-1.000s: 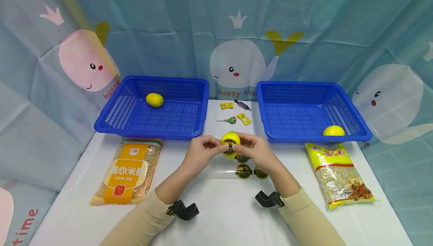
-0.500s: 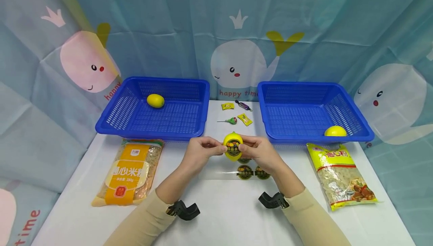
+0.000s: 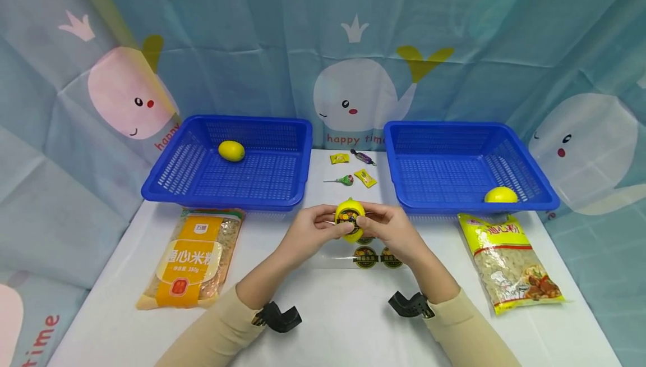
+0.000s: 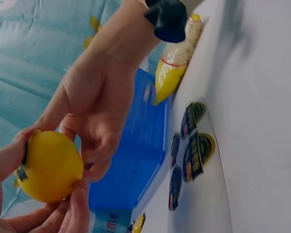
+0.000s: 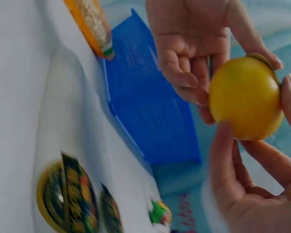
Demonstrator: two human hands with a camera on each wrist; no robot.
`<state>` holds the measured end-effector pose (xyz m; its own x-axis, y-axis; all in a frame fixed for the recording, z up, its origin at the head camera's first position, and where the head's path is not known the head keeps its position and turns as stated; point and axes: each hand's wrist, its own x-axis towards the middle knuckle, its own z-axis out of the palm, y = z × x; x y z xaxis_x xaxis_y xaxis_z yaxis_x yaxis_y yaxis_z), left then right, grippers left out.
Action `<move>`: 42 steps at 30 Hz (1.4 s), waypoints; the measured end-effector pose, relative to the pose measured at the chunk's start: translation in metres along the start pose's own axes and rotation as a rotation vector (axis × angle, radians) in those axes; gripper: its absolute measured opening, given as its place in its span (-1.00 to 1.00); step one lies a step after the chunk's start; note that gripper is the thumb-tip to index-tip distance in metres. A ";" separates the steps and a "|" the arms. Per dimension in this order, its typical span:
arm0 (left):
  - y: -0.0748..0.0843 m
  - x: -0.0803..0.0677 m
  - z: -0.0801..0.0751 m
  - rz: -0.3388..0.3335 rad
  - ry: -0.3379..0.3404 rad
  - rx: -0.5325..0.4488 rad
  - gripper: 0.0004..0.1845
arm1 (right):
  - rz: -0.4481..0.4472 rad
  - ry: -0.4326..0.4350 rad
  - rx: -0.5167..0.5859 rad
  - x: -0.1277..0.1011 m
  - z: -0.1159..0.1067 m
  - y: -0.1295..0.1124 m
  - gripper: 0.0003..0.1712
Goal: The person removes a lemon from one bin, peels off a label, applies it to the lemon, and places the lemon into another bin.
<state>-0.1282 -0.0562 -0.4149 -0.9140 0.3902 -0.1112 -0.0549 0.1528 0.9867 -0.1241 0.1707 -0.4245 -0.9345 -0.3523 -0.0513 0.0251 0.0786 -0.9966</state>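
Observation:
A yellow lemon [image 3: 350,205] with a round black-and-gold sticker [image 3: 347,217] on its near face is held between both hands above the table. My left hand [image 3: 312,231] grips it from the left, the thumb lying across the sticker. From the right, my right hand [image 3: 392,228] pinches the fruit, its thumb at the sticker's edge. In the left wrist view the lemon [image 4: 56,167] shows its bare side, with fingers of both hands around it. Below the hands lies a clear sheet [image 3: 330,260] bearing several more such stickers [image 3: 365,257], partly hidden by the right hand.
Two blue baskets stand behind, the left basket [image 3: 224,205] and the right basket [image 3: 474,207], each with one lemon [image 3: 231,151]. Candies [image 3: 365,178] and a lollipop [image 3: 346,180] lie between them. A pasta bag [image 3: 189,260] is at left, another bag [image 3: 510,266] at right.
The left thumb has moved from the sticker's left edge onto its face, and the left hand has shifted right. The lemon has moved slightly right, still held by both hands.

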 end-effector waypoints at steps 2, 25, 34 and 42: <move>0.002 0.000 0.002 -0.002 0.005 0.003 -0.37 | -0.024 0.011 -0.058 -0.003 -0.005 -0.002 -0.46; 0.004 0.010 0.011 -0.066 0.056 0.002 -0.35 | 0.186 0.568 -0.557 -0.080 -0.233 -0.033 -0.23; 0.006 0.015 0.016 -0.088 0.060 0.056 -0.28 | 0.354 0.697 -0.570 -0.103 -0.286 -0.013 -0.01; 0.010 0.031 0.025 -0.098 0.050 0.075 -0.26 | 0.455 0.489 -0.528 -0.112 -0.303 0.003 0.17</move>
<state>-0.1467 -0.0195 -0.4112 -0.9248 0.3243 -0.1991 -0.1169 0.2559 0.9596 -0.1267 0.4934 -0.4019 -0.9249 0.2519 -0.2847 0.3798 0.5827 -0.7185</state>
